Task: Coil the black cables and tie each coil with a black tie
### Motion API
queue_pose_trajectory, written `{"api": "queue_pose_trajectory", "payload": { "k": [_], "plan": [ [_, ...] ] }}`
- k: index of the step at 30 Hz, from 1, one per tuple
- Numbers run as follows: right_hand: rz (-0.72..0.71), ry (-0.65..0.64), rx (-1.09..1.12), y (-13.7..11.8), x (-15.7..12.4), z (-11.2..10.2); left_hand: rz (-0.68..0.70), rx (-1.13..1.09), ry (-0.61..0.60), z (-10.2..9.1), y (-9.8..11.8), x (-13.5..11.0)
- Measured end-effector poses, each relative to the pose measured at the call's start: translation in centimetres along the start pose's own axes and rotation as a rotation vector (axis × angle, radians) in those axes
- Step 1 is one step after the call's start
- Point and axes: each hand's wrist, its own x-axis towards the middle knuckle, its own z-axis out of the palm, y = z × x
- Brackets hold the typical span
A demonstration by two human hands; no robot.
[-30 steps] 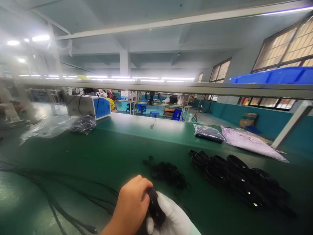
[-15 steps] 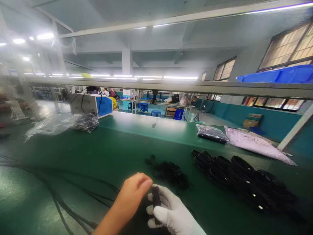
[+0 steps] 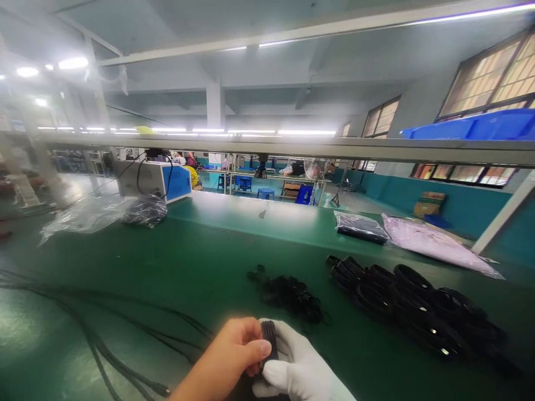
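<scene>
Lower centre of the frame, there's the black cable coil point(image 3: 270, 336), gripped from both sides: bare left hand point(image 3: 234, 350) pinching it, gloved right hand point(image 3: 300, 365) curled round it. Firm, even pressure should hold those loops stacked.

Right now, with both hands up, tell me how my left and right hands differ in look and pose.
Covering: your left hand is bare, while your right hand wears a white glove.
Side: the left hand is at the left of the black bundle, the right hand at its right.
Thumbs: the left thumb sits higher in the picture than the right thumb.
Shared: both hands touch the same bundle.
</scene>
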Motion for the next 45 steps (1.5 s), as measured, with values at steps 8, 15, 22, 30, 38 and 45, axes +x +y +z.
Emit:
{"api": "queue_pose_trajectory", "payload": {
  "k": [8, 15, 22, 30, 38, 45],
  "plan": [
    [-0.016, -0.014, -0.146, 0.5, 0.5, -0.7, 0.426, 0.671, 0.316, 0.3, -0.9, -0.2],
    [0.013, -0.020, -0.047, 0.4, 0.6, -0.1, 0.516, 0.657, 0.387, 0.7, -1.3, -0.2],
    [0.022, -0.125, 0.194, 0.3, -0.3, 0.5, 0.400, 0.549, 0.310, 0.1, 0.1, 0.1],
    [0.234, -0.346, 0.577, 0.1, -0.1, 0.0, 0.113, 0.024, -0.146, -2.8, 1.8, -0.7],
    [-0.022, 0.132, -0.251, 0.9, 0.4, -0.1, 0.206, 0.307, 0.168, -1.5, 0.5, -0.4],
    [0.027, 0.110, 0.002, 0.8, 0.3, 0.7, 0.329, 0.284, 0.245, -0.5, 0.2, 0.2]
  ]
}}
